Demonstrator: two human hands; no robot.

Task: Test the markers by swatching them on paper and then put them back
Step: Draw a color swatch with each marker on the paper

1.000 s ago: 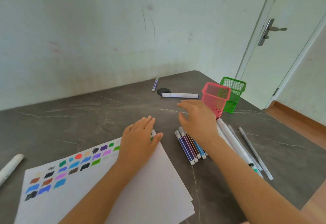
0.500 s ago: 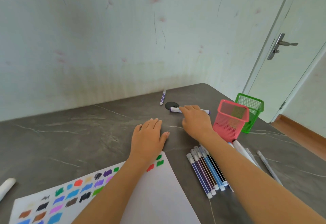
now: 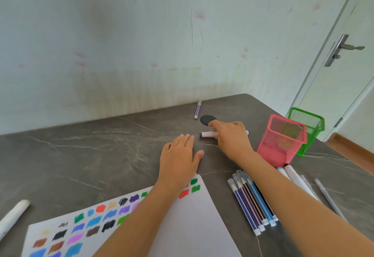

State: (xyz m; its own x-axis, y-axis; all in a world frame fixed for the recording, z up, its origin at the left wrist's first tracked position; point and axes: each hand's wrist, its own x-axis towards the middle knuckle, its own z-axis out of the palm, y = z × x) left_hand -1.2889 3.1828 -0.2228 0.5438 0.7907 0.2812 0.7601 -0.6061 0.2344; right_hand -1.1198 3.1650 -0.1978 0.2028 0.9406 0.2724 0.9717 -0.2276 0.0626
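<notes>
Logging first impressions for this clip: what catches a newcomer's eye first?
The paper with colour swatches at bottom left, and the pink basket with the green basket behind it at right. Mid-table, the right hand covers a white marker.

Bare forearms (no sleeves), bare hands [image 3: 179, 158]
</notes>
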